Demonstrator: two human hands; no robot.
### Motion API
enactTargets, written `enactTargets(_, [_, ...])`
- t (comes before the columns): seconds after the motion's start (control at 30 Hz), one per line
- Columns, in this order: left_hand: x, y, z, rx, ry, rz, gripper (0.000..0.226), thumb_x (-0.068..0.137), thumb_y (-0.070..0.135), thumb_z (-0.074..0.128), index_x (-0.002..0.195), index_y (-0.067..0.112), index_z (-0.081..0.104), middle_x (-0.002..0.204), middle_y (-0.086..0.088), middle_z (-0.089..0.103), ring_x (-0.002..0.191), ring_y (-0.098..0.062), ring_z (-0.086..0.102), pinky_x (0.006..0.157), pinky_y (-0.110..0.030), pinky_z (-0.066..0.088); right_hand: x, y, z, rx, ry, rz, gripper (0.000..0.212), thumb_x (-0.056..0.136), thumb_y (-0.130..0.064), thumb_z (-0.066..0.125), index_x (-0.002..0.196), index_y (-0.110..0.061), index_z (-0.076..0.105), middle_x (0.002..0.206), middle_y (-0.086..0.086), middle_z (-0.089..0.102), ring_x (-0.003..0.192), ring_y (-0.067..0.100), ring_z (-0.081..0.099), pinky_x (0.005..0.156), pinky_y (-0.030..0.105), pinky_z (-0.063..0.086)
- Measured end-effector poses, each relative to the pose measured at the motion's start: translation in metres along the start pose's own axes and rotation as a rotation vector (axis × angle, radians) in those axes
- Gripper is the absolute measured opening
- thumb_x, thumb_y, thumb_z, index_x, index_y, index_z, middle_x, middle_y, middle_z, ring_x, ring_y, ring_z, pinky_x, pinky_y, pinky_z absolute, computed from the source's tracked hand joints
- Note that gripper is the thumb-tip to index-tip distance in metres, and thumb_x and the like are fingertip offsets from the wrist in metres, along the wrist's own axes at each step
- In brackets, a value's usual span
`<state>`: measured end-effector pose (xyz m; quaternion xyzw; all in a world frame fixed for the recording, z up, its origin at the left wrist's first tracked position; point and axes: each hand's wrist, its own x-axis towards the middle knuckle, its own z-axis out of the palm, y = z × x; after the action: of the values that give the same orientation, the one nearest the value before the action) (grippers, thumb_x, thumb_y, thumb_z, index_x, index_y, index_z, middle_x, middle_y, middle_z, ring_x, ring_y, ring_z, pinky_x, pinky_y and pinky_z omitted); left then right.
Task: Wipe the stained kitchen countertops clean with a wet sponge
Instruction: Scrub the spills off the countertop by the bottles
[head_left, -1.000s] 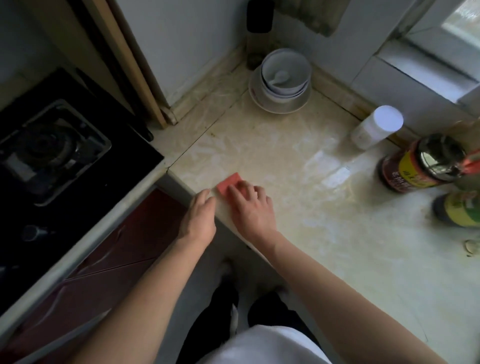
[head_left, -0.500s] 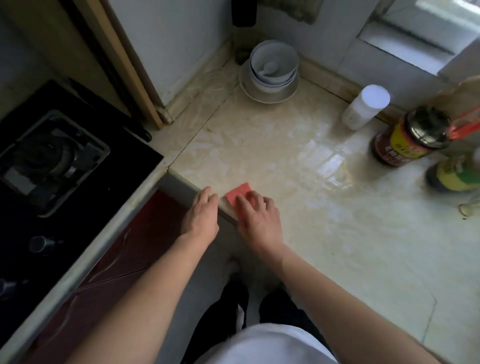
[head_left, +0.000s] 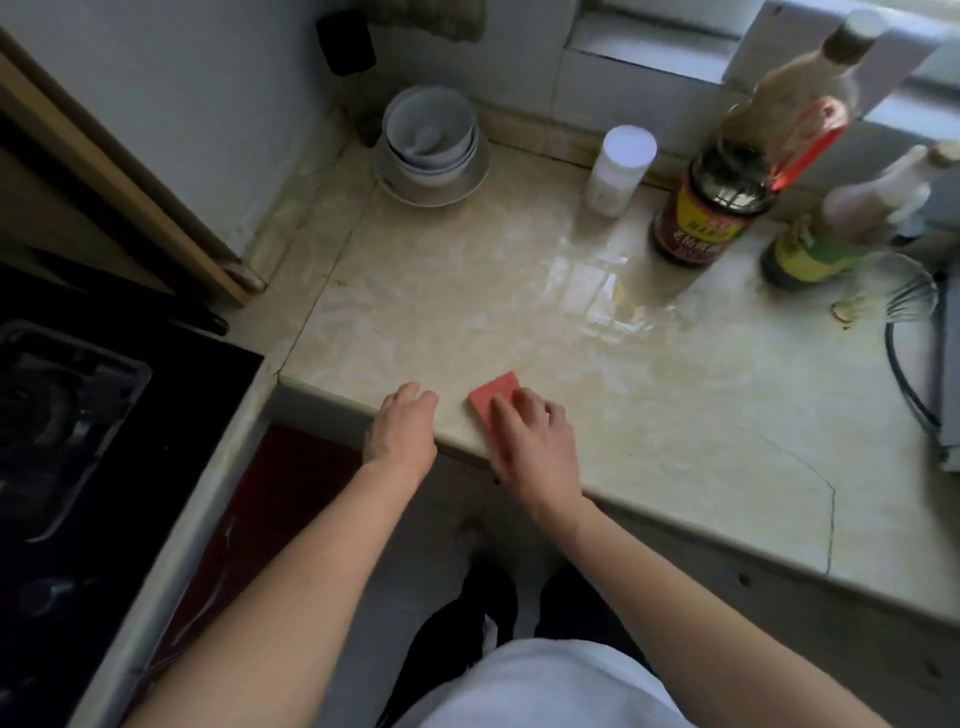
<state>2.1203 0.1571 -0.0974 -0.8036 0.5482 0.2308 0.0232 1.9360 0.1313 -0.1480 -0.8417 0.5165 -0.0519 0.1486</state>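
Sliding rightward along the desk (head_left: 597, 395) edge since a moment ago, the right hand (head_left: 535, 441) is pressing the sponge (head_left: 491, 395) flat, fingers closed together over its near half; the gap to the left hand (head_left: 402, 428) is widening. Left hand is resting loosely curled on the desk lip, holding nothing. Sponge is lying just inside the front edge, poking out beyond the right fingertips. Farther back, bowls (head_left: 431, 137) and bottles (head_left: 722, 202) are standing by the wall.
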Motion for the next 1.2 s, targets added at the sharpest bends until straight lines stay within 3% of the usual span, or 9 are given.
enactTargets(0.07, [0.000,0.001,-0.004,0.043,-0.015,0.006,0.047,0.087,0.000,0.048,0.128,0.022,0.054,0.140,-0.005,0.040,0.129,-0.027,0.042,0.098,-0.042,0.047,-0.012,-0.010,0.005,0.027,-0.036,-0.149,0.063,0.075,-0.030,0.065,0.137,-0.024,0.054,0.140,0.008,0.051,0.109,0.039,0.051,0.081,0.044,0.051])
enactTargets(0.13, [-0.002,0.002,-0.004,0.075,-0.024,0.005,0.046,0.087,0.000,0.047,0.126,0.022,0.054,0.137,-0.005,0.042,0.126,-0.028,0.044,0.095,-0.042,0.047,-0.015,-0.001,-0.001,0.034,-0.016,-0.162,0.062,0.074,-0.030,0.066,0.135,-0.026,0.056,0.140,0.005,0.053,0.111,0.036,0.052,0.079,0.043,0.050])
enactTargets(0.33, [-0.004,0.019,0.000,0.117,-0.023,0.049,0.048,0.084,-0.002,0.046,0.124,0.023,0.054,0.131,-0.007,0.043,0.122,-0.029,0.044,0.090,-0.042,0.049,-0.017,0.093,-0.033,-0.025,0.067,0.350,0.062,0.081,-0.037,0.065,0.140,-0.027,0.052,0.144,0.008,0.049,0.113,0.039,0.049,0.084,0.045,0.050])
enactTargets(0.43, [-0.004,0.035,0.005,0.110,-0.031,0.105,0.053,0.086,-0.003,0.044,0.131,0.024,0.052,0.137,-0.007,0.040,0.127,-0.029,0.041,0.096,-0.043,0.048,-0.022,0.099,-0.036,-0.009,0.096,0.454,0.063,0.080,-0.034,0.068,0.140,-0.024,0.052,0.143,0.012,0.050,0.112,0.042,0.049,0.084,0.047,0.050])
enactTargets(0.7, [-0.002,0.063,0.028,0.114,-0.060,0.307,0.037,0.098,0.018,0.044,0.133,0.029,0.051,0.148,-0.007,0.036,0.134,-0.029,0.035,0.103,-0.043,0.043,-0.050,0.065,-0.020,0.050,0.035,0.052,0.061,0.077,-0.035,0.061,0.137,-0.026,0.054,0.142,0.006,0.052,0.110,0.037,0.051,0.080,0.045,0.052])
enactTargets(0.9, [-0.005,0.076,0.031,0.162,-0.065,0.325,0.039,0.094,0.011,0.046,0.130,0.025,0.053,0.144,-0.012,0.038,0.132,-0.032,0.037,0.099,-0.043,0.046,-0.083,0.157,-0.050,0.017,0.164,0.577,0.061,0.078,-0.031,0.068,0.137,-0.023,0.053,0.141,0.011,0.050,0.110,0.041,0.050,0.086,0.047,0.050])
enactTargets(1.0, [-0.006,0.078,0.032,0.164,-0.061,0.313,0.038,0.094,0.010,0.046,0.128,0.024,0.052,0.143,-0.012,0.038,0.131,-0.032,0.038,0.097,-0.043,0.047,-0.089,0.167,-0.055,0.043,0.197,0.760,0.060,0.080,-0.030,0.068,0.137,-0.021,0.051,0.144,0.013,0.046,0.115,0.043,0.047,0.092,0.051,0.047])
enactTargets(1.07, [-0.006,0.079,0.033,0.171,-0.058,0.310,0.037,0.094,0.009,0.046,0.128,0.023,0.052,0.142,-0.013,0.038,0.130,-0.032,0.039,0.097,-0.044,0.048,-0.086,0.147,-0.049,0.041,0.201,0.735,0.060,0.079,-0.031,0.068,0.136,-0.020,0.052,0.143,0.014,0.047,0.114,0.043,0.047,0.091,0.050,0.049])
enactTargets(1.2, [-0.008,0.083,0.032,0.166,-0.055,0.290,0.036,0.093,0.008,0.047,0.125,0.022,0.053,0.137,-0.012,0.040,0.126,-0.032,0.040,0.095,-0.045,0.049,-0.086,0.086,-0.024,0.108,0.136,0.383,0.062,0.076,-0.031,0.070,0.136,-0.025,0.054,0.142,0.010,0.050,0.113,0.037,0.048,0.088,0.046,0.051])
